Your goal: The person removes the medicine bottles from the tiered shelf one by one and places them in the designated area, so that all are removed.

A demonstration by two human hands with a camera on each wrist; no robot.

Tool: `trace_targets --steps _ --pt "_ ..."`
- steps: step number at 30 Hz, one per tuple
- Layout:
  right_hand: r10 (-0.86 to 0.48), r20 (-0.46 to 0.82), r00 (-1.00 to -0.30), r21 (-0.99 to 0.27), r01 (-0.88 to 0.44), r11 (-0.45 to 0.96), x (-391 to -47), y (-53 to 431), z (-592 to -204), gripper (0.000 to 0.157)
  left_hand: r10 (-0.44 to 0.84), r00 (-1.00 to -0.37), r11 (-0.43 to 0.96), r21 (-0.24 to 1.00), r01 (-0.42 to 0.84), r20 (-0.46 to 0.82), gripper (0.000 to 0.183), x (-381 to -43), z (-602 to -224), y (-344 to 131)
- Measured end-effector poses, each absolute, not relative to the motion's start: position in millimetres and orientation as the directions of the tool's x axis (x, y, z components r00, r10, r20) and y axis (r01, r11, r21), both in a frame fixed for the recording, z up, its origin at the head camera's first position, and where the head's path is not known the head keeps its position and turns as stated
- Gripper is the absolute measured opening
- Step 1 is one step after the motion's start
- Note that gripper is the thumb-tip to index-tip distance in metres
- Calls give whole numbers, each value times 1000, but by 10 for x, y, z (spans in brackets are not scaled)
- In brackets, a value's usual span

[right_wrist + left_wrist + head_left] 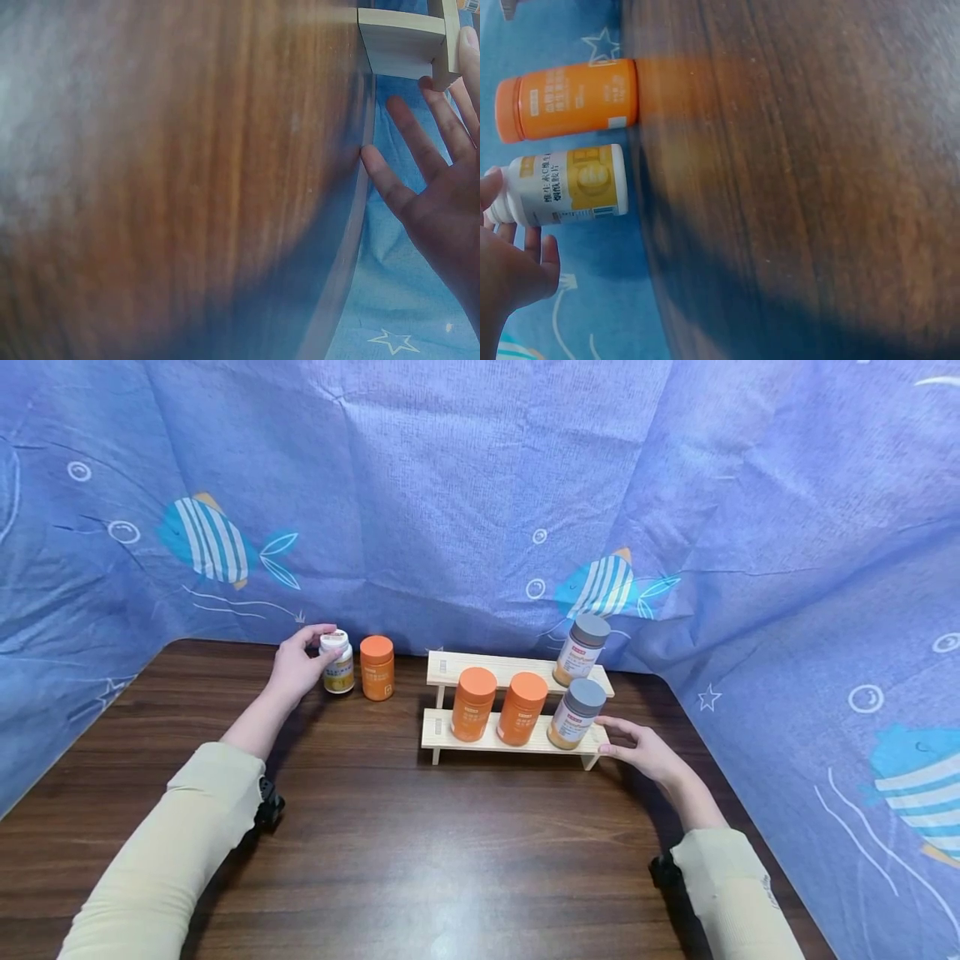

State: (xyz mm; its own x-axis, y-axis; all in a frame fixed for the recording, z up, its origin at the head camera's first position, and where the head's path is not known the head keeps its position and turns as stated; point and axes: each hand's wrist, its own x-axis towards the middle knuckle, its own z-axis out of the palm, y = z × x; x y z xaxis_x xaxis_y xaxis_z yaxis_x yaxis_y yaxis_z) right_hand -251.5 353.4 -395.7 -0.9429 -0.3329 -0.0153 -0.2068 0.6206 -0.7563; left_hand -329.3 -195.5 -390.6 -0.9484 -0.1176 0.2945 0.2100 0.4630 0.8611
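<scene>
The white vitamin bottle [338, 672] is upright near the left end of the back edge of the dark wood table [450, 835]. Its long axis is vertical, cap up, label facing the front edge; whether the base touches the surface cannot be confirmed. The left hand [296, 668] holds it by the cap, between thumb and fingers. An upright orange jar [377, 670] is just beside it, toward the right edge, not touching.

The left wrist view, turned sideways, shows the bottle's cap pointing left and discloses a barcode that the head view does not resolve. The head view alone shows the full 2-tier wooden rack [450, 667], near the back right corner. The right hand [648, 752] touches the right end of the lower tier; the right wrist view reveals its palm and widely spread fingers.

Count: 6 containers, namely 1 white bottle, 3 orange jars and 2 grey-capped jars [573, 724]. The lower tier carries 2 orange and 1 grey-capped; the upper tier carries 1 grey-capped, near its right end.
</scene>
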Motion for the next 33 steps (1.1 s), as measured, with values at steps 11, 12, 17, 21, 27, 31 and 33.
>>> trace_targets --steps 11,12,17,21,27,31,33 --pt "-327 -30 -945 -746 -196 636 -2457 3500 -3868 53 -94 -963 471 864 180 252 41 -3292 -3956 -1983" --pt "-328 -28 -944 -746 -199 636 -2466 3508 -3879 54 -93 -963 470 864 181 252 41 -3290 -3953 -1984" --pt "-326 -18 -945 -745 -205 635 -2561 3600 -4022 54 -83 -964 474 861 184 252 41 -3285 -3949 -1995" --pt "-321 -16 -947 -750 -202 630 -2625 3657 -4124 54 -77 -966 485 856 178 245 42 -3291 -3953 -2015" --pt "-325 -25 -945 -759 -194 622 -2491 3511 -3914 53 -64 -973 485 859 165 223 44 -3273 -3951 -2041" --pt "-329 -19 -944 -752 -203 627 -2472 3493 -3889 53 -57 -974 474 864 169 221 47 -3253 -3938 -2060" --pt "-331 -13 -943 -751 -209 626 -2469 3495 -3892 53 -55 -973 468 867 173 224 49 -3237 -3922 -2065"
